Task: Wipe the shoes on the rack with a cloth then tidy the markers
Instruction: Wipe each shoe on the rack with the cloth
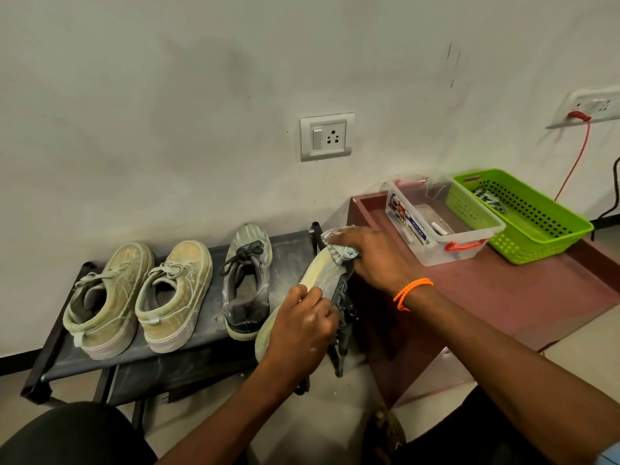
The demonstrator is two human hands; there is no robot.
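A dusty grey shoe (320, 275) lies tipped on its side at the right end of the black rack (208, 333), its pale sole facing left. My left hand (300, 325) grips its heel end. My right hand (365, 255) presses a grey cloth (340, 251) against its toe. On the rack stand three more dusty shoes: two olive ones (107, 300) (174, 293) and one grey laced one (246, 280). A marker (439, 228) lies in the clear plastic box (432, 253); several more markers (489, 198) lie in the green basket (543, 243).
The box and the basket stand on a maroon low table (503, 297) right of the rack, against the white wall. A red cable (575, 162) hangs from a wall socket (590, 107) behind the basket. Another socket (327, 135) is above the rack. My knee (67, 434) is at bottom left.
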